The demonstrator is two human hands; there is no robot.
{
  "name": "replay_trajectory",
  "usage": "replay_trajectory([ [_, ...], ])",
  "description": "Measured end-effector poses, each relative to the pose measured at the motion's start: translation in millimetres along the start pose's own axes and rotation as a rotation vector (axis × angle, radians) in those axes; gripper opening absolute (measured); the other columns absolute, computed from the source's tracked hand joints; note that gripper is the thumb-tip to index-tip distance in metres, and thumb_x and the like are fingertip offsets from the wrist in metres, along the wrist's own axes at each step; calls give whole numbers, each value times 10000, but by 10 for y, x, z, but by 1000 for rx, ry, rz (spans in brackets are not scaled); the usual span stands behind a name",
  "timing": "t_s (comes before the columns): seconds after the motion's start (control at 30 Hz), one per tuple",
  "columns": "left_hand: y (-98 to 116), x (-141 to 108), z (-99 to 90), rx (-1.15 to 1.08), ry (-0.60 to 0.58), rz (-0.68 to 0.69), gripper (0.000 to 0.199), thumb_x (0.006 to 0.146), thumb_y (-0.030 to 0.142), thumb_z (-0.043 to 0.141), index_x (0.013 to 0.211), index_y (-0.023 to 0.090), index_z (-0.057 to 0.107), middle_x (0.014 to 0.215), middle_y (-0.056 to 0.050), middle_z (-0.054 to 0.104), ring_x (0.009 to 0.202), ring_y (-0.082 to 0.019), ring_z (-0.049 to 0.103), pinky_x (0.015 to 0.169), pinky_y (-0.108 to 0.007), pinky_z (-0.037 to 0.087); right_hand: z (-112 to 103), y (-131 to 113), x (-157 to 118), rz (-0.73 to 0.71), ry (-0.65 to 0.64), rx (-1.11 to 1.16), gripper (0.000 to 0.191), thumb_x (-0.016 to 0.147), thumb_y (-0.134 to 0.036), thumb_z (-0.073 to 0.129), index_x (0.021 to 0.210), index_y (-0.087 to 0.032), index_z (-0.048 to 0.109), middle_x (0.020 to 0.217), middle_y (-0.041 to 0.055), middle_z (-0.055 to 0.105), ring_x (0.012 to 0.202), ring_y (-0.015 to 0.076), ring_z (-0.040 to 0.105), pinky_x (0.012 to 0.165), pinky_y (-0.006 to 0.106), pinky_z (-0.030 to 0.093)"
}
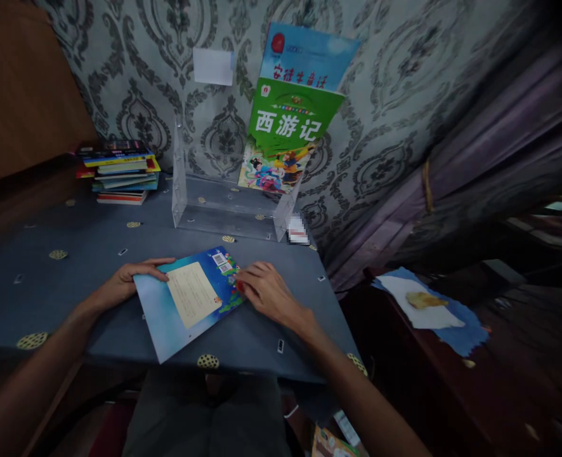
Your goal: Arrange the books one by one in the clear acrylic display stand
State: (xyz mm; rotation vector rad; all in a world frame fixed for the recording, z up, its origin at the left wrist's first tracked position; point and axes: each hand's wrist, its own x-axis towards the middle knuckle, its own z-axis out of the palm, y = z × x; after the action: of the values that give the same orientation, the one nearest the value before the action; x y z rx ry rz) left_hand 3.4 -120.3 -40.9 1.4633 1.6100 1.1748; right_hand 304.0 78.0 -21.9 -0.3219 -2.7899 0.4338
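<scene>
A thin blue book (155, 317) lies at a slant over the table's front part, its back cover up, with a cream text panel and a barcode. My left hand (131, 279) grips its left edge, the thumb on top of the cover. At the opposite edge, my right hand (269, 292) is closed, curled fingers pressed to the book's border beside a small red patch. Behind the book stands a clear acrylic rack (224, 219). A green book (288, 136) and a blue-covered book (309, 54) rise upright at the rack's right end, the green one in front.
Several books form a stack (124, 174) at the table's back left. A small blurred white item (298, 230) sits by the rack's right foot. Patterned wallpaper (143, 114) backs the table (95, 247). To the right, a blue cloth (466, 336) with white paper lies on a dark red surface.
</scene>
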Motion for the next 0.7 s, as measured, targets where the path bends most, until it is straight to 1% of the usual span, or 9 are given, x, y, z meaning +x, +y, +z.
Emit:
replay_trajectory([
  [0.03, -2, -2, -2, 5, 2, 1, 260, 852, 452, 673, 930, 246, 811, 1440, -135, 580, 1202, -371, 635, 782, -388, 618, 50, -26, 156, -19, 15, 36, 351, 984, -191, 455, 1272, -220, 654, 1259, 108, 682, 1177, 256, 587, 1039, 475, 431],
  [0.07, -3, -3, -3, 11, 0, -2, 262, 850, 455, 677, 936, 247, 812, 1446, -135, 575, 1213, -374, 628, 793, -393, 617, 125, -44, 316, -37, 15, 75, 380, 1011, -233, 422, 1347, -217, 600, 1384, 106, 616, 1281, 247, 543, 1100, 472, 399],
  [0.1, -3, -3, -4, 16, -4, -7, 268, 849, 457, 680, 943, 243, 812, 1452, -137, 569, 1225, -378, 619, 808, -397, 614, 217, -52, 471, -42, 0, 104, 406, 1027, -272, 402, 1397, -201, 553, 1457, 114, 559, 1371, 247, 478, 1146, 477, 363],
  [0.2, 1, -2, -5, 29, -19, -14, 286, 842, 469, 686, 947, 236, 813, 1449, -143, 571, 1243, -383, 606, 835, -406, 607, 489, -2, 806, 17, -72, 128, 496, 1030, -362, 421, 1462, -123, 467, 1533, 175, 461, 1470, 271, 365, 1206, 498, 298],
  [0.27, 13, 0, -3, 23, -29, -13, 287, 839, 479, 690, 949, 245, 813, 1444, -140, 577, 1244, -382, 607, 833, -404, 607, 593, 75, 866, 64, -86, 124, 535, 1030, -391, 425, 1482, -104, 436, 1561, 190, 413, 1492, 282, 322, 1219, 505, 278],
  [0.33, 34, 1, -2, 7, -43, -22, 285, 841, 483, 693, 953, 250, 812, 1446, -142, 574, 1249, -380, 605, 834, -401, 607, 615, 153, 804, 82, -87, 120, 551, 1037, -404, 403, 1502, -109, 408, 1583, 186, 377, 1504, 280, 294, 1229, 506, 259],
  [0.47, 90, 4, -5, -44, -55, -43, 295, 836, 487, 706, 950, 237, 811, 1453, -155, 565, 1233, -373, 619, 849, -409, 602, 525, 205, 489, 91, -107, 108, 581, 1043, -435, 385, 1532, -123, 367, 1597, 185, 346, 1515, 275, 266, 1237, 533, 218],
  [0.6, 126, 6, 0, -48, -37, -39, 273, 810, 476, 732, 934, 245, 811, 1418, -138, 601, 1213, -369, 633, 817, -400, 613, 438, 104, 119, 95, -99, 83, 636, 1031, -506, 389, 1570, -183, 288, 1630, 151, 275, 1532, 265, 213, 1232, 558, 213],
  [0.7, 123, -2, 13, -32, -21, -42, 264, 811, 471, 726, 926, 249, 810, 1404, -125, 616, 1215, -368, 632, 797, -374, 616, 415, -3, -112, 105, -95, 29, 700, 1011, -563, 395, 1582, -184, 253, 1635, 147, 264, 1538, 277, 188, 1236, 572, 192],
])
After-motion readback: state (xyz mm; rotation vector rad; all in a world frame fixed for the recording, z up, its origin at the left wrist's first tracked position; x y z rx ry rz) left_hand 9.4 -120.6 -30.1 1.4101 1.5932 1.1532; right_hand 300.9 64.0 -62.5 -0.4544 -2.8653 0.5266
